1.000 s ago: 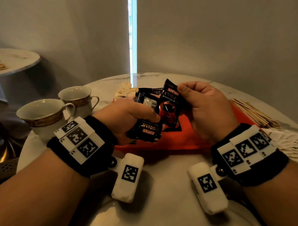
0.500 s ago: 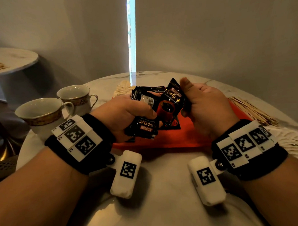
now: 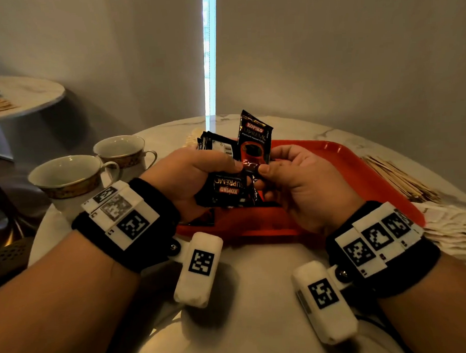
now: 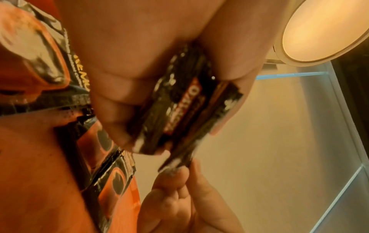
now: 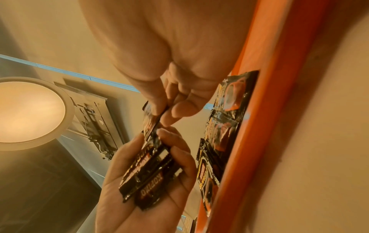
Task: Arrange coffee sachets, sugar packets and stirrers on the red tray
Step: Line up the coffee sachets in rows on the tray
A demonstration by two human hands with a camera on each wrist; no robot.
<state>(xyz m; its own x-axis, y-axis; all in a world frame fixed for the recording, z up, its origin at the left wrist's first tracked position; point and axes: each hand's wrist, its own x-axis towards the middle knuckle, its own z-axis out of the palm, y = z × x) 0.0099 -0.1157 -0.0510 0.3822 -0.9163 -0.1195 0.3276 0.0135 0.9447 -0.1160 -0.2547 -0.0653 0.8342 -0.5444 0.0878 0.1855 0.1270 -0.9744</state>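
My left hand [image 3: 199, 175] grips a stack of black Kopiko coffee sachets [image 3: 224, 184] above the near left part of the red tray [image 3: 354, 171]. Thumb and forefinger of my right hand [image 3: 263, 172] pinch the lower end of a single sachet [image 3: 254, 140], which stands upright next to the stack. In the right wrist view the stack [image 5: 147, 171] lies in the left palm and the pinched sachet [image 5: 151, 119] is edge-on. Several more sachets [image 5: 221, 135] lie flat in a row on the tray [image 5: 263, 110]. They also show in the left wrist view [image 4: 111, 171].
Wooden stirrers [image 3: 403, 179] lie in a pile on the marble table right of the tray, with white sugar packets [image 3: 464, 230] nearer me. Two gold-rimmed cups [image 3: 69, 175] stand at the left. A second round table [image 3: 22, 94] is at far left.
My right hand has shifted its pinch from the top of the single sachet to its lower end, and the sachet now stands upright. The left hand still holds the stack.
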